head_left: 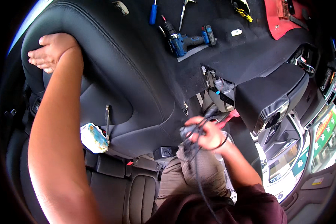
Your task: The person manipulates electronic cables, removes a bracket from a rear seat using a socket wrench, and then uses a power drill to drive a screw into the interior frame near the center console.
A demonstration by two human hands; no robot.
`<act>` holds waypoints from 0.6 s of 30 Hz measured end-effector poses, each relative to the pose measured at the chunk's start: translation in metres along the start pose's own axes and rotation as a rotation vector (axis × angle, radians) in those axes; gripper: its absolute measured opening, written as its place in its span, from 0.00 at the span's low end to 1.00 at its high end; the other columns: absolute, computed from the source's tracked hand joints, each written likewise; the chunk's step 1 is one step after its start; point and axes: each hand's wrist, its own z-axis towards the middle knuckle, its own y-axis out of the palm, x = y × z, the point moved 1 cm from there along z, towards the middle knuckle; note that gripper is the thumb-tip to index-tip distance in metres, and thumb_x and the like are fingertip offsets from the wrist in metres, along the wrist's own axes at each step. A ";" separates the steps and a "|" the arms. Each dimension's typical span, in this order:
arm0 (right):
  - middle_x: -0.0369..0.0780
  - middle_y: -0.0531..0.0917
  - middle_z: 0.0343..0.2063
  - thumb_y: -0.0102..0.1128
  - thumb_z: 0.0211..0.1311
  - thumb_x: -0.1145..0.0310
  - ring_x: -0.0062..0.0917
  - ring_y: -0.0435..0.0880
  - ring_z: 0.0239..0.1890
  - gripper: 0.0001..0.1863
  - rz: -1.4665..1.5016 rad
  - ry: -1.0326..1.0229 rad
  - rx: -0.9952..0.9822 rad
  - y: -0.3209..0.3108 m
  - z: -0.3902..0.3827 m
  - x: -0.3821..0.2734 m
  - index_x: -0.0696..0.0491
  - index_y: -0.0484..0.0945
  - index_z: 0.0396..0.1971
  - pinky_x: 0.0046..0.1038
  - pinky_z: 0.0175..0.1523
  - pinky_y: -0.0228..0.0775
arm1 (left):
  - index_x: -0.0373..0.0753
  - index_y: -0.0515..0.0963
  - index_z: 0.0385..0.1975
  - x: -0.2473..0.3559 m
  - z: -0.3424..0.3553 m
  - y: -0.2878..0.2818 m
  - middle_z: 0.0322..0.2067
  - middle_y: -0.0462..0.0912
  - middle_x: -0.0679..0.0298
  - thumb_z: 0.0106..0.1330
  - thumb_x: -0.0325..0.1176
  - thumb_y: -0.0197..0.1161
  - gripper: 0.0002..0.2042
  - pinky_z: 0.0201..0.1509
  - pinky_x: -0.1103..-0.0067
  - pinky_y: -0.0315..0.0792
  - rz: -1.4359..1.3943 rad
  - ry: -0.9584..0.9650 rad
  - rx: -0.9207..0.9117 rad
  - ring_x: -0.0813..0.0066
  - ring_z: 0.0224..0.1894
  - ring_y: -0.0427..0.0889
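My left hand (56,52) lies on the black leather seat (138,59) at the upper left, fingers out and nothing held. My right hand (206,136), blurred by motion at lower centre, is closed on a bundle of black cable (198,176) with a grey piece among its loops; a long length hangs down across my trousers. Just behind that hand, exposed wiring and connectors (222,89) show in an opening of the dark trim. A tissue pack (94,139) and a metal wrench (107,121) rest in the seat's pocket area below my left hand.
A cordless drill (184,41), blue screwdriver (153,15), ratchet (183,15) and yellow-black tool (242,11) lie on dark carpet, near a red mat (276,18). A console (265,89) juts out right; an open doorway (287,164) is beyond it, rear seats (112,186) below.
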 end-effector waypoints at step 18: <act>0.53 0.79 0.65 0.46 0.82 0.63 0.49 0.76 0.69 0.26 -0.413 -0.286 0.677 0.095 0.042 0.064 0.59 0.72 0.72 0.44 0.77 0.62 | 0.29 0.69 0.72 -0.039 0.035 0.084 0.75 0.68 0.42 0.74 0.46 0.53 0.32 0.82 0.55 0.55 -0.041 0.012 0.144 0.45 0.78 0.65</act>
